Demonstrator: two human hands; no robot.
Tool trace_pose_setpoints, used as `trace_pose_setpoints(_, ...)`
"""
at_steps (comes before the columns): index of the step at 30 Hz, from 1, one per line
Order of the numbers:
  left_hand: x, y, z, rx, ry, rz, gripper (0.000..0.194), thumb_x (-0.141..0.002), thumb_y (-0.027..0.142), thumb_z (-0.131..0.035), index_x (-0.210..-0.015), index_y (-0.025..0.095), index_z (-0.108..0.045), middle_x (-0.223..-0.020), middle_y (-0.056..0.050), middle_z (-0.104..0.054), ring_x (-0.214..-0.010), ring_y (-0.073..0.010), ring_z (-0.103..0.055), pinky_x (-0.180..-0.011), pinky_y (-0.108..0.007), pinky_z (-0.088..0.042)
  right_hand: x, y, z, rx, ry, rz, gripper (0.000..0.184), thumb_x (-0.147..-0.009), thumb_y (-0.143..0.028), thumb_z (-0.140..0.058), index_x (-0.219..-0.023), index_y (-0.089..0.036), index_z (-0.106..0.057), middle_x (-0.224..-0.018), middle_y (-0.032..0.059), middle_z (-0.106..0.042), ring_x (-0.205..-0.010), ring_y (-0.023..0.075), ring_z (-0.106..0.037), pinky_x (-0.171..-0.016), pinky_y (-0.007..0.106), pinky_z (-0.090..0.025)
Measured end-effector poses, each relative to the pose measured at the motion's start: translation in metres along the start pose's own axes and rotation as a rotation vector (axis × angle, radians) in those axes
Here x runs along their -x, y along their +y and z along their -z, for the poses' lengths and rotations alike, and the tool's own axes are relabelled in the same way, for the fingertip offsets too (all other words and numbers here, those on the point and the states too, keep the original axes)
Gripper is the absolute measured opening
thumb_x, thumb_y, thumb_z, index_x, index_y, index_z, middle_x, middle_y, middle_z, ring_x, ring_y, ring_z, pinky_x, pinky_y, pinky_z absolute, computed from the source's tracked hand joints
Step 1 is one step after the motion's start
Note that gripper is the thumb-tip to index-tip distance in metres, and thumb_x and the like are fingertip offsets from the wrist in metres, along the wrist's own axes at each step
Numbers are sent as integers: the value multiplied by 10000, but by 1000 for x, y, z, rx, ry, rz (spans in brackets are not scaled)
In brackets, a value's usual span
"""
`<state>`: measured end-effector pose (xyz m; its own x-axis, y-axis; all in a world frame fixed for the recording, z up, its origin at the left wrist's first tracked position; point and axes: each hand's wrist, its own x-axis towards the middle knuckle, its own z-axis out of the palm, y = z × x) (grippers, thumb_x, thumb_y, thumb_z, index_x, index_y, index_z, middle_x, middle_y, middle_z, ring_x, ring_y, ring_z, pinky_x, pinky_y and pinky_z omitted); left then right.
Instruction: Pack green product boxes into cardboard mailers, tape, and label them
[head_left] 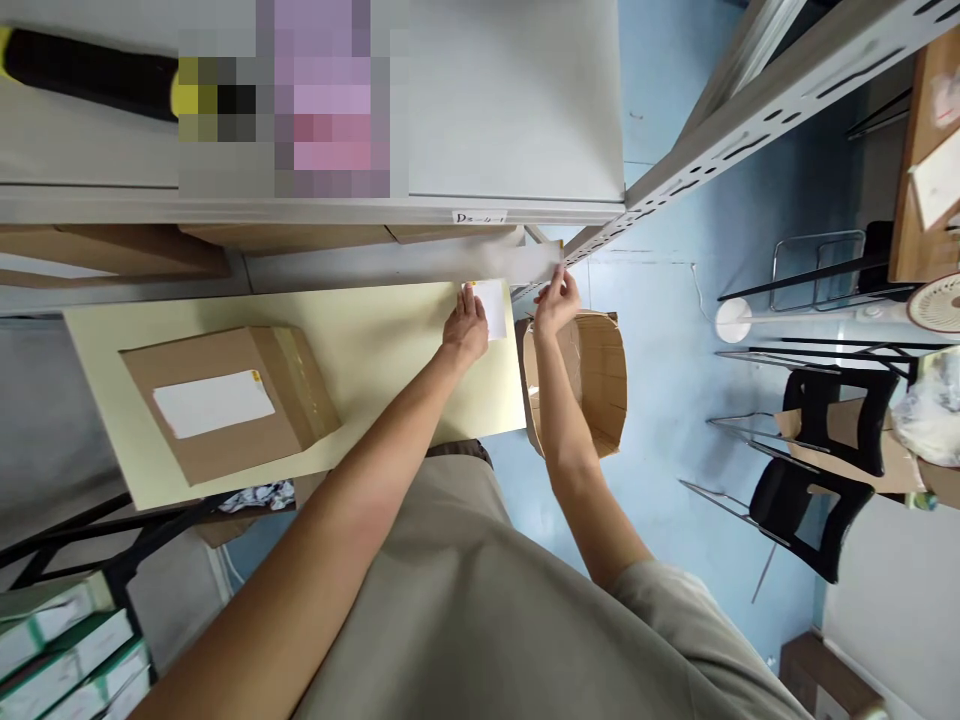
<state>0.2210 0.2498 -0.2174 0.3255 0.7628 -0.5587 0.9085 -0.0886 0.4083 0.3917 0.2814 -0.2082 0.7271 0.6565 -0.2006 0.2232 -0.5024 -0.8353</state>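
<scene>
My left hand (pixel 466 328) lies on the right part of a pale yellow board (pixel 390 340), its fingers stretched out over the edge of a small white label-like sheet (pixel 493 308). Off the board's right end, my right hand (pixel 557 302) pinches the corner of a thin, whitish, see-through sheet (pixel 534 263) with a small yellow mark at its corner. That sheet is held up near the shelf post. On the board's left part rests a closed, taped cardboard box (pixel 225 455), bearing a white label (pixel 214 403) with a yellow corner.
Below my right hand, an open cardboard carton (pixel 606 380) stands on the blue floor. A grey metal shelf (pixel 517 110) spans the top, its perforated post (pixel 697 150) slanting right. Black chairs (pixel 806 505) and a white fan (pixel 937 303) are at right; green-and-white boxes (pixel 75 660) lower left.
</scene>
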Motion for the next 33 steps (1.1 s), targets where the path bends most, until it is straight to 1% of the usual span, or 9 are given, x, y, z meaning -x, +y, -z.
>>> trace_pose_setpoints(4,2,1,9,74,13,25,816,-1015,143,-554,-1763,-119,-363,-1935,-324,-101,-1814,-486,-170,-1459,-612,-238,54,1,23,-244,73,-19,696,-1180,-680,-395,-1433,-166,-790,-1116,121,-862,-654,140,-723,-643,282,-633)
trace_pose_setpoints(8,20,-16,22,358,225,-61,674,-1031,279,-605,-1672,72,-607,-1936,-204,-271,-1812,-397,-244,-1474,-555,-254,124,-1,39,-233,-132,116,615,-1132,-671,-551,-1425,-210,-833,-1405,150,-850,-830,178,-829,-802,327,-712)
trace_pose_setpoints(12,83,-56,26,982,277,61,630,-1129,588,-418,-1416,153,-771,-1522,-210,-764,-1470,-367,-707,-1261,-526,-576,199,5,45,-218,-471,156,622,-1094,-724,-612,-1378,-234,-870,-1404,124,-860,-806,189,-851,-834,352,-728)
trace_pose_setpoints(15,154,-94,23,1344,206,202,850,-998,900,-510,-1215,128,-790,-1146,-225,-855,-1100,-366,-850,-1012,-504,-698,245,10,45,-197,-601,114,598,-1039,-752,-697,-1339,-271,-890,-1359,97,-880,-822,211,-869,-847,370,-737)
trace_pose_setpoints(18,220,-127,19,1422,273,239,847,-659,861,-947,-1081,144,-788,-949,-149,-844,-877,-287,-844,-922,-428,-704,282,7,41,-189,-723,92,520,-980,-728,-792,-1270,-315,-917,-1305,69,-896,-862,249,-883,-894,413,-739)
trace_pose_setpoints(20,253,-147,19,1435,357,285,858,-541,804,-1035,-1032,146,-786,-847,-101,-819,-778,-236,-809,-866,-387,-695,304,-1,36,-197,-808,87,470,-937,-705,-849,-1190,-319,-937,-1257,58,-907,-955,277,-891,-949,433,-731)
trace_pose_setpoints(23,288,-177,23,1451,438,334,841,-540,812,-1026,-994,143,-795,-755,-60,-782,-684,-188,-753,-765,-334,-665,336,-17,25,-201,-917,98,401,-906,-662,-896,-1080,-306,-953,-1210,56,-918,-1145,300,-871,-1017,426,-706)
trace_pose_setpoints(27,324,-219,36,1452,509,303,769,-580,790,-1019,-969,156,-822,-725,-41,-772,-648,-172,-722,-688,-302,-627,372,-46,5,-175,-1062,125,411,-880,-649,-927,-1039,-272,-958,-1121,66,-926,-1093,282,-862,-993,409,-697)
trace_pose_setpoints(33,375,-281,66,1513,468,156,717,-601,741,-1044,-988,165,-866,-907,-81,-847,-760,-217,-778,-758,-358,-679,421,-91,-25,-227,-1210,207,441,-915,-662,-908,-1134,-282,-949,-1238,53,-909,-1152,252,-834,-1024,408,-703)
